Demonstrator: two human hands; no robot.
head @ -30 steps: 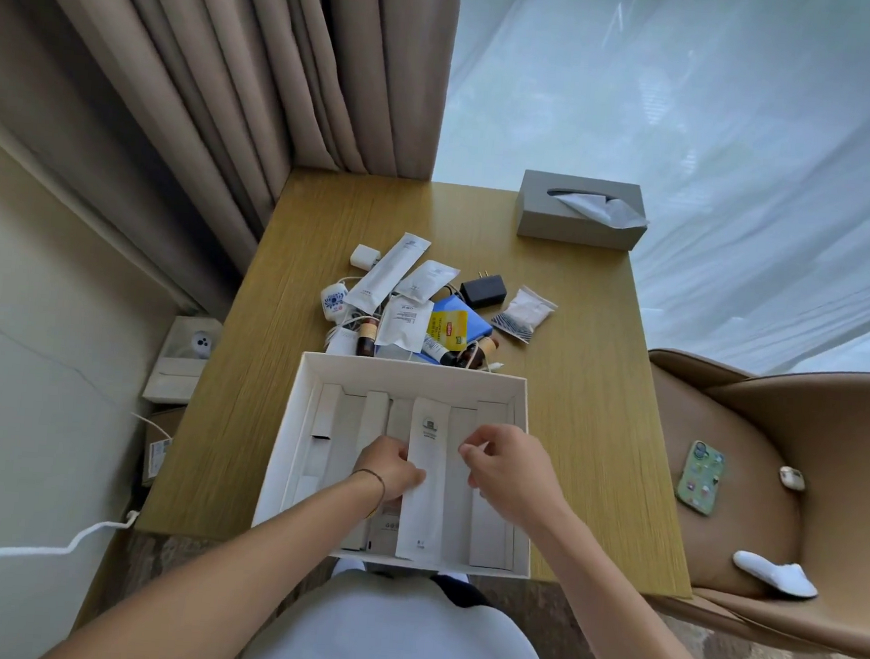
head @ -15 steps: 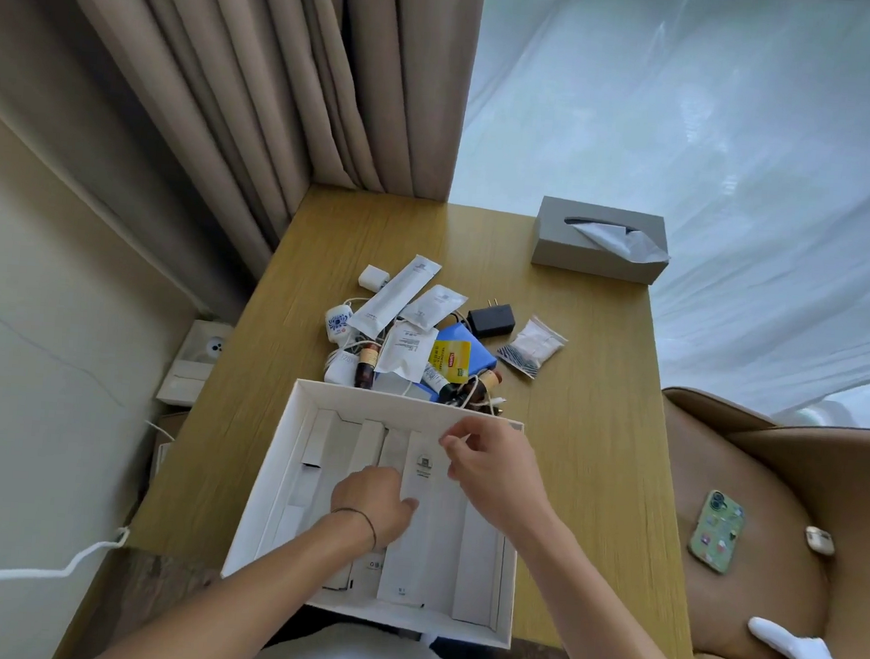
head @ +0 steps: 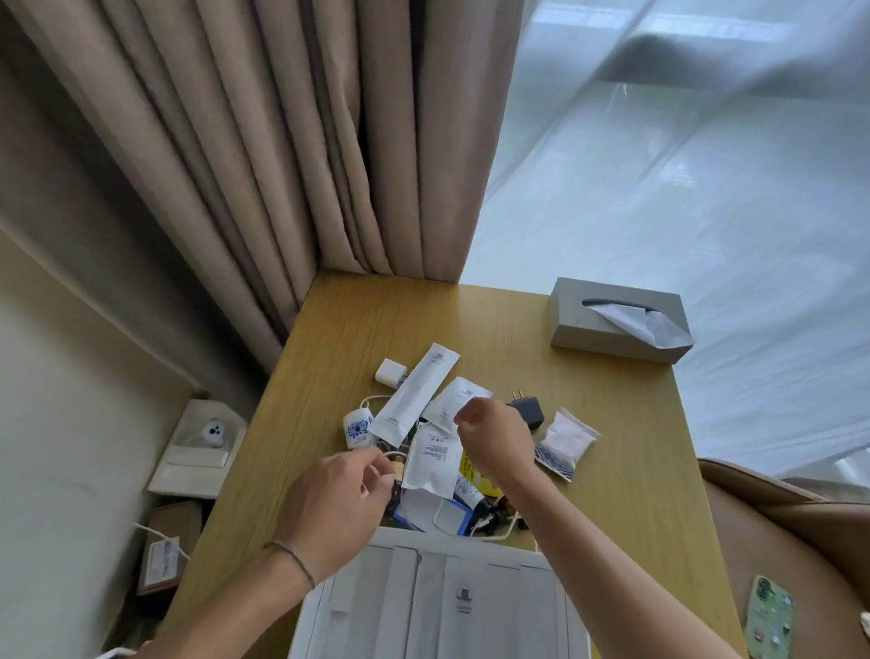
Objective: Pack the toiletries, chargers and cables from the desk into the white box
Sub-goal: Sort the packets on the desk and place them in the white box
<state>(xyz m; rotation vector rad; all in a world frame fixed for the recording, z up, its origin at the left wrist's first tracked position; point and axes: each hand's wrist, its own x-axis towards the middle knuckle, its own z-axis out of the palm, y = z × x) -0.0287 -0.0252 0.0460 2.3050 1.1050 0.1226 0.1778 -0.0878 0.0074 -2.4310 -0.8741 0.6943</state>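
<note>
Hovering over the messy pile of white packets [head: 431,463] beyond the white cardboard box [head: 446,618], the left hand [head: 333,507] pinches something small and unclear, the right hand [head: 492,444] curls loosely, its grasp unclear, near a grey tissue box [head: 616,324].

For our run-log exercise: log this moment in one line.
phase: reaching | left hand: over pile | right hand: at small white sachet | white cardboard box: part-filled

Both forearms bare, no sleeves in view; left hand [head: 331,497]: thin bracelet [head: 291,558] at wrist; right hand [head: 492,444]: wrist unadorned.
</note>
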